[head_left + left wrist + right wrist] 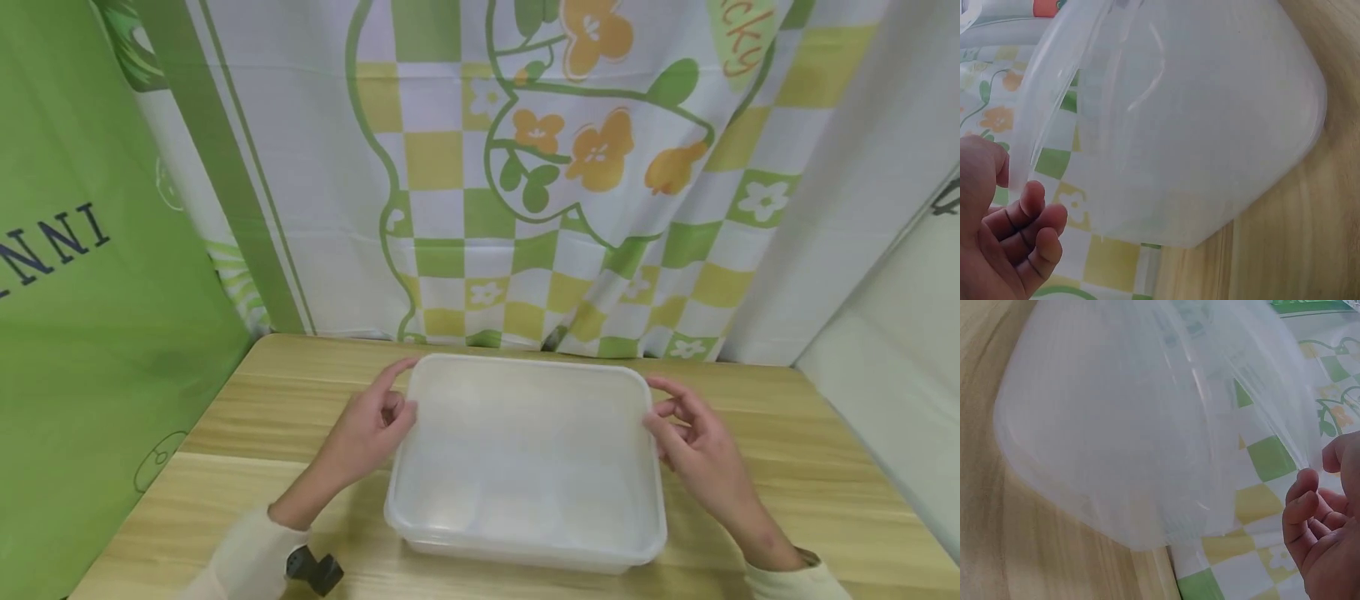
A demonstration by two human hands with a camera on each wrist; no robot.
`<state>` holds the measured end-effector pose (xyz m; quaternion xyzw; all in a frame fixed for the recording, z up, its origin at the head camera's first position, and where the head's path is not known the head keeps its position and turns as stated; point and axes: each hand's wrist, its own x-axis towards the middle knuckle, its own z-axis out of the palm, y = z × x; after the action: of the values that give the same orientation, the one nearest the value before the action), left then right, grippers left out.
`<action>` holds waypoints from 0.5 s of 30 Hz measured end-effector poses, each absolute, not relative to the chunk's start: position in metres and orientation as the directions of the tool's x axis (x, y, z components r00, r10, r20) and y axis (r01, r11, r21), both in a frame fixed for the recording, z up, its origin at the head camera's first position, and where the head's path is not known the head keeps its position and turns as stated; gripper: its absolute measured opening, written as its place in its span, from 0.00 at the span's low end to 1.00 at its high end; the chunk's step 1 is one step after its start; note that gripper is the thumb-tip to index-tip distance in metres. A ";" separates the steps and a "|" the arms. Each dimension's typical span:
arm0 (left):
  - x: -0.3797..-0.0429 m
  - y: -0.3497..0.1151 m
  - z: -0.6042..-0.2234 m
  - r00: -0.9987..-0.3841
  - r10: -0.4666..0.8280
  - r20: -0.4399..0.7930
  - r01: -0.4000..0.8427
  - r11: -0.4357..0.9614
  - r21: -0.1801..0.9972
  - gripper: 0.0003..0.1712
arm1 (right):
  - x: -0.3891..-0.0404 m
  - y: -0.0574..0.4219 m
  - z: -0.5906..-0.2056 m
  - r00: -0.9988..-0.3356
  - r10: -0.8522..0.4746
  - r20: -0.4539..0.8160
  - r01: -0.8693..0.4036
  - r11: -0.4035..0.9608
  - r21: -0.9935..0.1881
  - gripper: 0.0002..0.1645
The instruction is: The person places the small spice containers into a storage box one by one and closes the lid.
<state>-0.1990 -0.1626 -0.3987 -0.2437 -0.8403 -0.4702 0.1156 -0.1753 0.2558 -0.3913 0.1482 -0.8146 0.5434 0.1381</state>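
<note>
A translucent plastic lid (pixel 525 417) covers most of a matching rectangular box (pixel 517 553) on the table. At the lid's far left corner, my left hand (pixel 366 432) pinches the rim between thumb and index finger. My right hand (pixel 701 446) grips the opposite rim near the far right corner. Both wrist views show a wedge of curtain between the lid's edge (pixel 1022 137) and the box wall (pixel 1210 112). In the right wrist view, thumb and fingertips meet at the lid's edge (pixel 1310 444). Hazy plastic hides the inside of the box.
The wooden table (pixel 300 408) ends at the back against a checked, flowered curtain (pixel 487 225). Green cloth (pixel 112 333) hangs along the left side and white cloth (pixel 892 333) along the right. A small black strap piece (pixel 315 571) is at the left sleeve.
</note>
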 end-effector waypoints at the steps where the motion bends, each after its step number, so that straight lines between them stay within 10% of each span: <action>1: -0.199 -0.162 -0.399 -0.859 0.299 0.415 0.510 0.443 0.737 0.32 | -0.175 0.256 -0.393 -0.918 -0.092 0.386 -0.392 0.367 -0.844 0.23; 15: -0.203 -0.160 -0.409 -0.898 0.299 0.322 0.437 0.516 0.737 0.31 | -0.179 0.257 -0.410 -0.908 -0.095 0.408 -0.393 0.529 -0.752 0.25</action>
<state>-0.2027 -0.1596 -0.4095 -0.2121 -0.8672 -0.4438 0.0774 -0.1787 0.2573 -0.4102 0.1422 -0.8594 0.4641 0.1606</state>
